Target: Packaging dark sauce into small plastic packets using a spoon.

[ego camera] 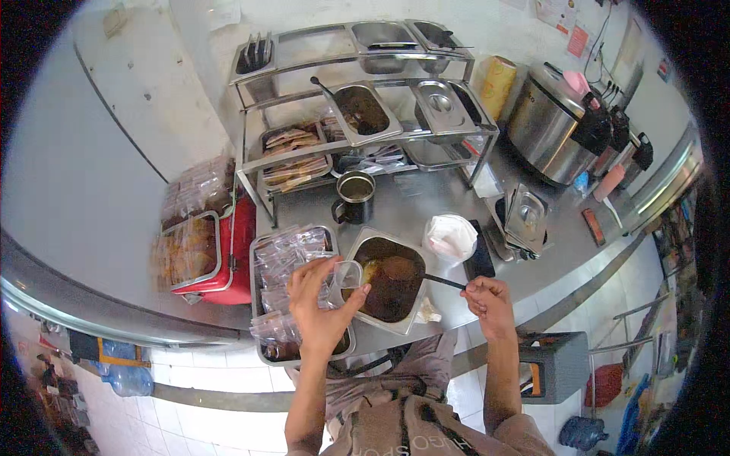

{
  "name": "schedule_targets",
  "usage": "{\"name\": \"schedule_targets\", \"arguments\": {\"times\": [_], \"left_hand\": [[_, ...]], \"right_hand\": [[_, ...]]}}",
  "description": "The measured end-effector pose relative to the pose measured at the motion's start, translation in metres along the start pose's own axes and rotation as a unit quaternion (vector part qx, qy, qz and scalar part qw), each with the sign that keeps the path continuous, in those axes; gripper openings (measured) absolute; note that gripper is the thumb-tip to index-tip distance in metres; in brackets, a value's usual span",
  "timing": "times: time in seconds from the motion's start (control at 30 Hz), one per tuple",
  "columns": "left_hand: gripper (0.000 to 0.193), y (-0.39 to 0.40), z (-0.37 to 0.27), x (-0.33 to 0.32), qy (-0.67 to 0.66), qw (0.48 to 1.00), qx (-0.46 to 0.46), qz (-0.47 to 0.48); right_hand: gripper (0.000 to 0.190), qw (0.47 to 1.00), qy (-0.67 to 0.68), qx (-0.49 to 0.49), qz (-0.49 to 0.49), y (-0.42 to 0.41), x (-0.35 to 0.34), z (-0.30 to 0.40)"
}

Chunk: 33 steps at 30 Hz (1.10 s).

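Observation:
My left hand (322, 305) grips a small clear plastic cup (348, 275) by its sides, over the left edge of a steel pan of dark brown sauce (393, 308). In my right hand (490, 299) is the black handle of a ladle (445, 281), whose head reaches into the sauce. Left of the pan stands a steel tray (259, 245) full of small clear zip bags. A white plastic tub (451, 238) with a white lining is at the pan's upper right, beside a dark flat object (481, 251). Crumpled pale paper (428, 310) lies by the pan's right rim.
A two-tier steel rack (365, 139) with food pans stands behind a steel mug (355, 199). Stacked steel lids (524, 219) and a large steel cooker (547, 125) are at right. Left is a red cooler box (242, 245) bearing filled trays.

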<state>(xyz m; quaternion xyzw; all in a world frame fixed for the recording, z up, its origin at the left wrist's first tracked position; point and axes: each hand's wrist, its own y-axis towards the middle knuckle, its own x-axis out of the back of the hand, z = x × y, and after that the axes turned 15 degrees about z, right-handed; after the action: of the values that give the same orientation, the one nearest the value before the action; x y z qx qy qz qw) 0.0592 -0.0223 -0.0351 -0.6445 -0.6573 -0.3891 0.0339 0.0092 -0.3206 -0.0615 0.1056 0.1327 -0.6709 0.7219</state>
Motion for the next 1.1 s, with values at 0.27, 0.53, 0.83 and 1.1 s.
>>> {"name": "schedule_targets", "arguments": {"times": [0.27, 0.53, 0.83, 1.1], "left_hand": [[0.051, 0.003, -0.002, -0.002, -0.007, 0.999, 0.037, -0.015], [0.053, 0.008, -0.004, -0.001, 0.038, 0.998, 0.048, 0.008], [0.051, 0.012, -0.016, -0.030, 0.010, 0.999, 0.044, 0.027], [0.051, 0.015, -0.025, -0.046, -0.104, 0.991, 0.065, 0.057]], "right_hand": [[0.011, 1.000, -0.003, -0.018, -0.019, -0.003, -0.013, 0.016], [0.009, 0.999, -0.001, -0.018, -0.031, -0.009, -0.008, 0.019], [0.015, 0.998, -0.037, 0.042, -0.009, 0.001, -0.005, 0.061], [0.010, 0.993, -0.095, 0.062, 0.023, 0.009, -0.022, 0.085]]}}
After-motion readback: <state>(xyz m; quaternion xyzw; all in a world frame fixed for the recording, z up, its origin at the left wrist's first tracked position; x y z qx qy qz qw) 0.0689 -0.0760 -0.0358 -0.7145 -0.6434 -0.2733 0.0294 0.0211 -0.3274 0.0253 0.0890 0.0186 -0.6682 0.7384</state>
